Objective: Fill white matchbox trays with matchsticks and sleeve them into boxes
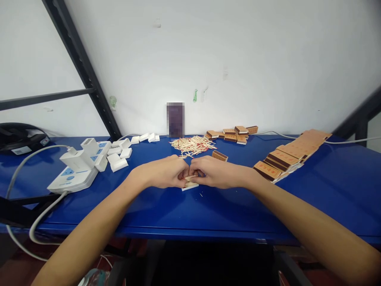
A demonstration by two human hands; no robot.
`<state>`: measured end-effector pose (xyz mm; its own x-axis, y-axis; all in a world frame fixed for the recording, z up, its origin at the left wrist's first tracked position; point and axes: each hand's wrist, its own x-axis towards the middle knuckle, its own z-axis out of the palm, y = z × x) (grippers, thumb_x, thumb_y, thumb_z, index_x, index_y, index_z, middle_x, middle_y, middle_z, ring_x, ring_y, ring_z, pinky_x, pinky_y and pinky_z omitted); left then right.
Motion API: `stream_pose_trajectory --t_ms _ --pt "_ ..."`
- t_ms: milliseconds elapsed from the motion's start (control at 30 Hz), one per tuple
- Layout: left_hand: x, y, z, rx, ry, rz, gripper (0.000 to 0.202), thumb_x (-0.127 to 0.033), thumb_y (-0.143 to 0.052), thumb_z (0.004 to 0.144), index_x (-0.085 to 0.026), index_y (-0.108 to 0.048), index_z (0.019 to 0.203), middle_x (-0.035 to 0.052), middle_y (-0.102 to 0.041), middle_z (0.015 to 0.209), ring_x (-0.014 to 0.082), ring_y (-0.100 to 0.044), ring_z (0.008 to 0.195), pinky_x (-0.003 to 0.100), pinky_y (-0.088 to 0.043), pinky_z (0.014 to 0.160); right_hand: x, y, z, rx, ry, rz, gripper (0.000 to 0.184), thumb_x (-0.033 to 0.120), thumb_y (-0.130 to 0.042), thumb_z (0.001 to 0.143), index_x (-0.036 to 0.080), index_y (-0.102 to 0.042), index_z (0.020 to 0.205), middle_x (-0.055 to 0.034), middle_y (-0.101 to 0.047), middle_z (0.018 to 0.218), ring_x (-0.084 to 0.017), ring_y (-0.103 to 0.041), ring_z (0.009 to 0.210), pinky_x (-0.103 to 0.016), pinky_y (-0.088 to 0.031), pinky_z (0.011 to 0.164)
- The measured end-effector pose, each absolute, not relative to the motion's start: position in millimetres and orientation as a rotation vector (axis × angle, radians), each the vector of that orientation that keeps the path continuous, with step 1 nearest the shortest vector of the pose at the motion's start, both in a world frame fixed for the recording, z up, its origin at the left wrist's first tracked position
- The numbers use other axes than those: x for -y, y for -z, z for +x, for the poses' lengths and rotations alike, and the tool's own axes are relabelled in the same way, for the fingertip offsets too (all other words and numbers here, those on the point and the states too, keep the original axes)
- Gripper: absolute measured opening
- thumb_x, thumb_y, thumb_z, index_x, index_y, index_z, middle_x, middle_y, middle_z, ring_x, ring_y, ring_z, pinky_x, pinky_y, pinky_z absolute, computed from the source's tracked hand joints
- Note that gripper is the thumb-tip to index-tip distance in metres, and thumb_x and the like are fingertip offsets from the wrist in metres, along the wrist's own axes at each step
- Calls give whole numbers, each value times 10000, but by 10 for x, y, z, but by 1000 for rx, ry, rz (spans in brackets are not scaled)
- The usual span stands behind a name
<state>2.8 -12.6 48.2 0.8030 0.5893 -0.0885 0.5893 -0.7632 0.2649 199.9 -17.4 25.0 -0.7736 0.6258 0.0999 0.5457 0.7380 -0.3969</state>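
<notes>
A small white matchbox tray [190, 188] lies on the blue table in front of me, with matches [190, 182] inside it. My left hand [167, 172] is closed at the tray's left end, thumb and fingers pinched on the matches. From the other side my right hand [214, 172] is closed too, its curled fingertips at the matches and the tray's right end. The fingers hide much of the tray. Just beyond my hands is a heap of loose red-tipped matches [193, 145]. A brown matchbox sleeve [220, 155] rests behind my right hand.
Several white trays [119, 161] lie to the left, by a power strip [73, 174] with chargers. Matchboxes [230, 133] are piled near the wall. A row of matchbox sleeves [285, 157] stretches along the right. A pixelated dark object [175, 119] stands against the wall.
</notes>
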Motion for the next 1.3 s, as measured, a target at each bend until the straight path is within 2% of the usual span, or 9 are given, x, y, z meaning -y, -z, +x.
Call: stream_pose_trajectory --t_ms 200,367,500,600,700,800,933,1100,1300 --pt "10 -428 -73 -873 -129 2638 201 -359 -632 797 -162 -670 792 -23 -588 609 103 -505 536 235 -352 533 104 -220 2038 2755 -503 -948 184 295 -591 893 154 -708 908 -54 -647 839 -141 -552 693 -256 -392 631" --pt "-187 -397 -204 -1044 -344 2680 237 -352 -559 840 -144 -670 865 3 -601 667 118 -516 585 244 -364 577 57 -247 2109 2702 -500 -981 191 261 -600 874 162 -718 986 -58 -662 885 -146 -583 728 -263 -424 674" --pt "-278 -283 -228 -1037 -231 2765 309 -444 -584 841 -159 -661 930 29 -626 795 150 -540 688 262 -374 637 81 -252 2118 2668 -550 -826 225 315 -613 872 188 -702 1036 -67 -668 1025 -182 -606 896 -302 -453 804" --pt "-302 -197 -206 -986 -142 2818 264 -412 -558 868 -167 -635 929 36 -613 827 163 -539 731 269 -373 658 110 -259 2109 2678 -667 -749 298 302 -661 829 217 -675 1114 -41 -668 1105 -186 -605 976 -303 -448 861" --pt "-305 -148 -179 -994 -77 2831 181 -302 -484 903 -168 -605 912 46 -608 865 172 -546 767 283 -389 697 107 -242 2097 2710 -680 -795 340 248 -696 777 218 -676 1116 -36 -679 1068 -186 -610 943 -295 -454 828" --pt "-284 -142 -155 -1077 0 2833 161 -243 -442 907 -164 -582 903 63 -606 905 184 -555 794 300 -404 731 69 -190 2086 2705 -636 -859 263 247 -675 792 206 -688 1051 -39 -678 961 -170 -605 834 -280 -455 733" --pt "-269 -142 -156 -1144 84 2842 156 -246 -440 892 -162 -566 854 71 -598 897 189 -548 771 306 -406 708 12 -121 2083 2645 -597 -940 274 286 -704 771 181 -643 1017 -23 -637 834 -150 -582 724 -263 -445 646" --pt "-323 -112 -225 -1135 67 2843 173 -272 -422 899 -167 -533 818 64 -579 850 186 -524 741 312 -394 697 8 -114 2086 2598 -674 -947 426 257 -713 752 179 -500 1113 -34 -625 924 -145 -578 745 -266 -463 666" --pt "-258 -216 -208 -1043 -192 2749 146 -270 -442 899 -172 -507 812 28 -555 797 156 -489 714 283 -367 668 25 -137 2087 2618 -571 -977 360 235 -696 762 195 -486 1051 -11 -609 853 -146 -570 728 -263 -443 654"
